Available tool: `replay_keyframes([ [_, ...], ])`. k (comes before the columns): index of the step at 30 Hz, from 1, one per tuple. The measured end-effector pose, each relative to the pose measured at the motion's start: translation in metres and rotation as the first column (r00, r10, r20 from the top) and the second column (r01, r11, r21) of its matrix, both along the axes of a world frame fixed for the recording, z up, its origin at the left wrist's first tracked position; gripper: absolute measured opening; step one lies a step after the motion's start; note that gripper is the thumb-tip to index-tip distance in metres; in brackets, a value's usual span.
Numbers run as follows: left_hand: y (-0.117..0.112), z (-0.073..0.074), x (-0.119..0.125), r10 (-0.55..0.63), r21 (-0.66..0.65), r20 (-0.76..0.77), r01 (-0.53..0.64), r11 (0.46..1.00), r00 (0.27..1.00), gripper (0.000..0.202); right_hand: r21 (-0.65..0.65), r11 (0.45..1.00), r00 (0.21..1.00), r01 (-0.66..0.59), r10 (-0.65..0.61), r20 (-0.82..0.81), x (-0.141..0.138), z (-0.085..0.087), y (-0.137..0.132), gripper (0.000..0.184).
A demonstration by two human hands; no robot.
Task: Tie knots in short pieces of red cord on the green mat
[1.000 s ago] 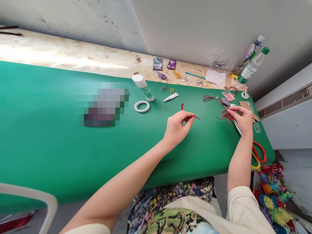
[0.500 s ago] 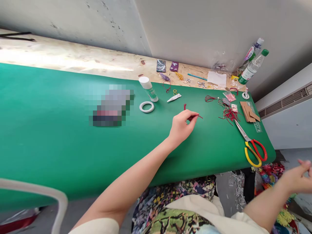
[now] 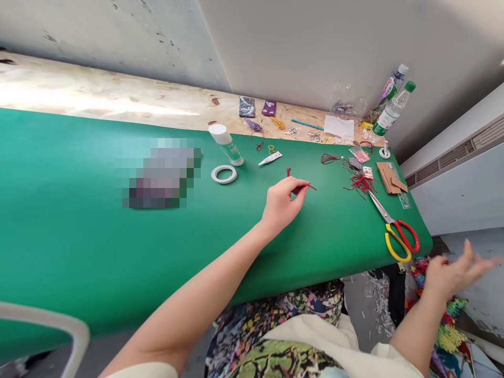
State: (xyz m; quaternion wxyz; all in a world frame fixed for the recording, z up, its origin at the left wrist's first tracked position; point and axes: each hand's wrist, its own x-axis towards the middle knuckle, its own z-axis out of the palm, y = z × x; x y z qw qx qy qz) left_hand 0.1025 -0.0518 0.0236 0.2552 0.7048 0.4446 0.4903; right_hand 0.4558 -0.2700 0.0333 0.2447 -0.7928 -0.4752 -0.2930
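My left hand pinches a dark red cord between thumb and fingertips, just above the green tabletop. A short bunch of red ends sticks up behind the knuckles; the rest is hidden by the hand. Off the table's right corner, my right hand hangs in the air with its fingers spread, holding nothing. Nearest to it on the table are the scissors, with one yellow and one red handle. Their tips touch a tangle of red cords.
Left of my hand are a glue tube, a white tape roll and a white-capped bottle. Brown cards lie at the right edge. A green-capped bottle stands by the wall. A blurred-out item lies left.
My right hand has come in from the right edge, and its fingers have spread. The view has turned slightly right. My left hand keeps its pinch on the cord.
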Motion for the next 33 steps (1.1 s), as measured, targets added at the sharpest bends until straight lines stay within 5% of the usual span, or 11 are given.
replay_keyframes([
  [2,0.000,0.001,0.000,0.001,0.005,-0.007,-0.001,1.000,1.000,0.015,-0.019,0.984,0.983,-0.175,0.173,-0.067,-0.020,0.008,0.039,0.057],
  [6,-0.001,0.002,0.000,-0.001,0.022,-0.013,0.001,1.000,1.000,0.015,-0.351,0.761,0.837,-0.545,0.468,-0.284,-0.058,0.013,0.133,0.049],
  [9,-0.001,0.003,0.000,-0.001,0.027,-0.016,0.001,1.000,1.000,0.015,-0.524,0.646,0.831,-0.555,0.451,-0.325,-0.072,0.006,0.188,0.059],
  [12,-0.001,0.005,-0.001,0.006,0.024,-0.020,-0.006,1.000,1.000,0.015,-0.640,0.567,0.851,-0.519,0.417,-0.320,-0.077,-0.004,0.215,0.065],
  [22,-0.001,0.009,-0.004,0.015,0.014,0.003,-0.015,1.000,1.000,0.016,-0.459,0.673,0.814,-0.580,0.457,-0.358,-0.071,-0.010,0.222,0.024],
  [26,0.000,0.009,-0.005,0.017,0.008,0.007,-0.017,1.000,1.000,0.015,-0.264,0.785,0.806,-0.561,0.444,-0.391,-0.063,0.008,0.222,0.017],
  [28,0.000,0.008,-0.006,0.019,0.005,0.012,-0.020,1.000,1.000,0.015,0.004,0.855,0.746,-0.519,0.456,-0.485,-0.058,0.022,0.223,0.013],
  [30,0.001,0.008,-0.006,0.023,0.003,0.017,-0.024,1.000,1.000,0.014,0.135,0.854,0.688,-0.502,0.490,-0.536,-0.054,0.037,0.225,0.018],
  [33,0.001,0.007,-0.006,0.025,-0.002,0.019,-0.025,1.000,1.000,0.014,0.158,0.831,0.674,-0.533,0.530,-0.515,-0.052,0.057,0.228,0.038],
])
